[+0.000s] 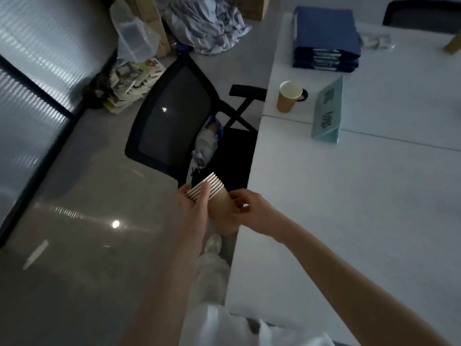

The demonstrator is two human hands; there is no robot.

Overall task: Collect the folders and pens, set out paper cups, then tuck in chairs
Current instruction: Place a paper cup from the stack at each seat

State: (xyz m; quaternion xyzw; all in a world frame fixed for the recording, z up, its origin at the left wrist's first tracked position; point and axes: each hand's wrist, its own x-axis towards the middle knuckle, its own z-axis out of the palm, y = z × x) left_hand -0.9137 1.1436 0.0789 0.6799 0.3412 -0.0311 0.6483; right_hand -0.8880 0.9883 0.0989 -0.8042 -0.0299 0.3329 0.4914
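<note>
gripping cup stack (212, 193) beside white table (349, 196), both hands' fingers (199, 196) pinching it.

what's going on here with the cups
A person stands at the edge of a white table, holding a nested stack of paper cups in both hands. The left hand has its grip near the rims, the right hand on the lowest cup, apparently separating one. One paper cup already stands on the table, near a teal name card and a stack of blue folders. The black chair is not yet tucked in.
</note>
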